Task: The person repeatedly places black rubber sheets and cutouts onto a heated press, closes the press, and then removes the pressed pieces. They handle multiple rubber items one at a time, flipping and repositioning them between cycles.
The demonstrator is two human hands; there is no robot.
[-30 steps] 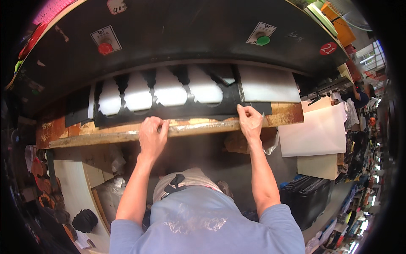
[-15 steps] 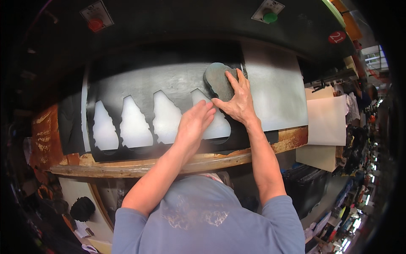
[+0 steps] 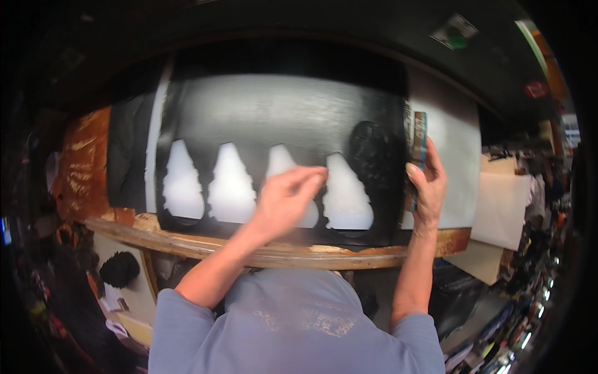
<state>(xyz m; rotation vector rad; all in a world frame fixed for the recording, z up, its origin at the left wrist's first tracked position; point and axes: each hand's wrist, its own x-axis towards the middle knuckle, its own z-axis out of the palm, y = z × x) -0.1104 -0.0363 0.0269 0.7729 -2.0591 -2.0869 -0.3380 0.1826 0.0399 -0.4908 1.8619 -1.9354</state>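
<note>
Clock bearings from the middle of the black sheet [image 3: 261,106], which lies on the bench [image 3: 187,245], wooden front edge at 6 o'clock.

- Right hand [image 3: 430,184], just past 3 o'clock: grip closed round a slab [image 3: 420,140], narrow edge toward the camera, brownish with a teal strip, its top end pointing to 12. Slab is at 3 o'clock, by the seam of black sheet and pale panel [image 3: 450,124]; contact with either, cannot tell.
- Left hand [image 3: 288,198], 6 o'clock: fingers bent toward the thumb over the third of the pale openings [image 3: 180,187]; blurred, cannot tell whether the grip pinches anything or touches the sheet.
- Openings: four in a row, 8 round to 4 o'clock, tapering toward 12, wavy-sided.
- Dark mottled patch [image 3: 372,146] at 3 o'clock, above and right of the fourth opening; cut piece or mark, cannot tell.
- Green button [image 3: 458,39] at 2 o'clock.
- Black ridged bundle [image 3: 119,269] at 8 o'clock, beyond the bench edge.
</note>
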